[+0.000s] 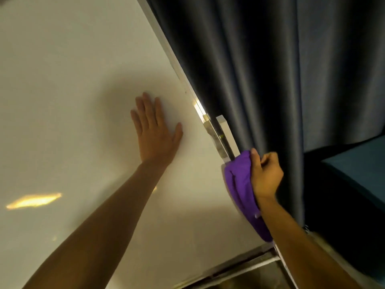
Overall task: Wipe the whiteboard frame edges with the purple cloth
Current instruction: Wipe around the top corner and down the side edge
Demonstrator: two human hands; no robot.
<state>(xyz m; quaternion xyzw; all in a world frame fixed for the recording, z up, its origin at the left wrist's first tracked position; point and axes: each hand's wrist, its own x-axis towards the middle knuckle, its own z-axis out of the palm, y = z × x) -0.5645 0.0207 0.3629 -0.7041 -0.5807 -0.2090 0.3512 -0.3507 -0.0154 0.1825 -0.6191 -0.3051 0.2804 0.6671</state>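
Observation:
The whiteboard (73, 101) fills the left of the head view, tilted by the camera angle. Its silver frame edge (216, 136) runs diagonally down its right side, and the bottom edge (239, 265) shows at the lower middle. My right hand (265, 174) is shut on the purple cloth (241, 184), which is wrapped over the right frame edge low on the board. The cloth hangs down past my wrist. My left hand (155, 132) lies flat on the board surface with fingers spread, holding nothing.
A dark blue-grey curtain (270, 69) hangs directly behind the board's right edge, touching the cloth and my right hand. A teal surface (362, 163) shows at the right behind the curtain. Yellow light reflections (34, 201) lie on the board.

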